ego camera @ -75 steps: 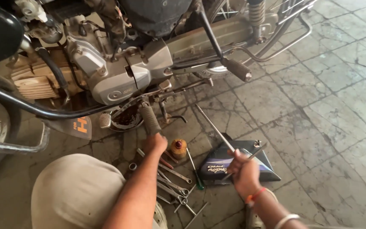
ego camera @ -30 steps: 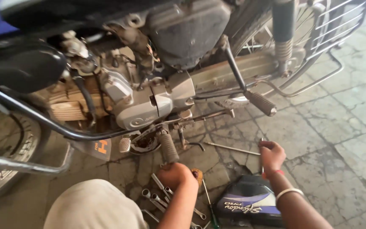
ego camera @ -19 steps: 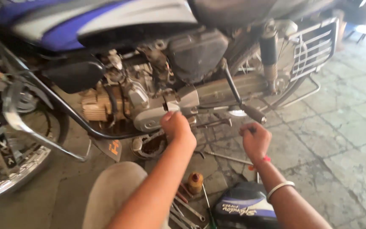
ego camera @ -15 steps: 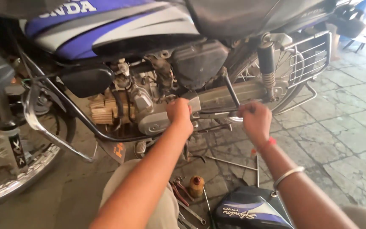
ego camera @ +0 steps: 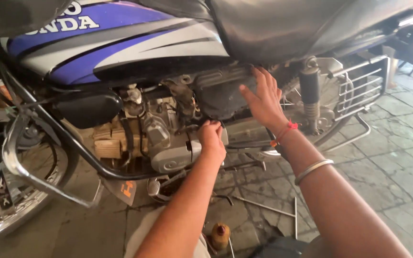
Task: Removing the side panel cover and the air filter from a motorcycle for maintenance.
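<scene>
A motorcycle with a blue, white and grey tank (ego camera: 120, 45) and a black seat (ego camera: 288, 28) stands across the view. My left hand (ego camera: 211, 138) is curled against the grey engine casing (ego camera: 173, 160), just below a dirty black box. My right hand (ego camera: 264, 98) lies flat with spread fingers on that black side box (ego camera: 221, 95) under the seat. Neither hand shows a tool in it. A red thread and a metal bangle (ego camera: 314, 169) are on my right arm.
A crash guard bar (ego camera: 39, 179) and front wheel (ego camera: 10, 215) stand at the left. The rear shock (ego camera: 310, 98) and a chrome rack (ego camera: 364, 91) are at the right. A long rod (ego camera: 264, 206) and a small brown bottle (ego camera: 220, 235) lie on the paved floor.
Both hands have risen from the tools on the floor to the engine. My right hand went from the exhaust pipe area up to the black side box. The view tilted upward.
</scene>
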